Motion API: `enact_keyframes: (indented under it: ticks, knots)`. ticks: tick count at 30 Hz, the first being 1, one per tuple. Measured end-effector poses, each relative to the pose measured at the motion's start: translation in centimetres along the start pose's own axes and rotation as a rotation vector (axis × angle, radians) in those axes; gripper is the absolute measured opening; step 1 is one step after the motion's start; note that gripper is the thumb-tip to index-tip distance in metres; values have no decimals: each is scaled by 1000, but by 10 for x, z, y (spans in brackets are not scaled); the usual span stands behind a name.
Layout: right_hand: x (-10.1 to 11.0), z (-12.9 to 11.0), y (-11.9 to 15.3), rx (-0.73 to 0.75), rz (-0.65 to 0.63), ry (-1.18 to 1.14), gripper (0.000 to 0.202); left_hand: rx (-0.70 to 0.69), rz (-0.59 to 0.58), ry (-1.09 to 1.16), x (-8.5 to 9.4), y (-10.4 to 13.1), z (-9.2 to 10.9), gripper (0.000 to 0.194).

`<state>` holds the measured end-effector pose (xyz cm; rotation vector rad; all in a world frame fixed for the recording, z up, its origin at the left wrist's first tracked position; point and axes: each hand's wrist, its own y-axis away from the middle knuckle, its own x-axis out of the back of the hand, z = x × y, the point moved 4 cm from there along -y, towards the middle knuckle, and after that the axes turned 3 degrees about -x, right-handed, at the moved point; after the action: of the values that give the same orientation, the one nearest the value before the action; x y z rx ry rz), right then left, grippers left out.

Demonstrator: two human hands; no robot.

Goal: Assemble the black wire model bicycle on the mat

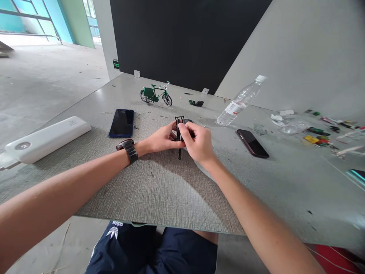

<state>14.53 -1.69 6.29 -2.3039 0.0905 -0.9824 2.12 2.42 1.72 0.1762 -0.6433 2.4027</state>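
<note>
My left hand (161,139) and my right hand (199,142) meet over the middle of the grey table (159,190), both closed on a small black model bicycle (180,125). Its wheel and handlebar stick up behind my fingers and a thin black rod points down toward the tabletop. A dark wristwatch (127,149) is on my left wrist. A finished green model bicycle (156,95) stands upright farther back on the table.
A blue phone (122,123) lies left of my hands and a dark phone (252,142) to the right. A white power bank (47,138) sits at the far left. A clear plastic bottle (239,102) lies tilted at the back right. Several small coloured parts (316,135) litter the right side.
</note>
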Motion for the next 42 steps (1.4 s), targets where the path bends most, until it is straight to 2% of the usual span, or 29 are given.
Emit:
enact_keyframes:
  ticks: [5, 11, 19, 23, 27, 34, 42]
  knots:
    - [-1, 2, -1, -30, -13, 7, 51, 12, 4, 35, 0, 0, -1, 50]
    - [-3, 6, -3, -51, -55, 25, 51, 51, 63, -5, 4, 2, 2, 56]
    - [0, 10, -4, -66, -6, 108, 57, 27, -1, 39, 0, 2, 7, 69]
    - [3, 13, -5, -70, 37, 120, 59, 15, -30, 68, -1, 2, 7, 89]
    - [4, 16, -6, -89, 35, 114, 60, 39, 38, 53, 2, 2, 3, 95]
    - [0, 23, -6, -161, -45, 51, 65, 48, 137, -23, 6, 4, 3, 96]
    - [-1, 23, -5, -123, -39, -32, 65, 70, 250, 63, 9, 1, -1, 104]
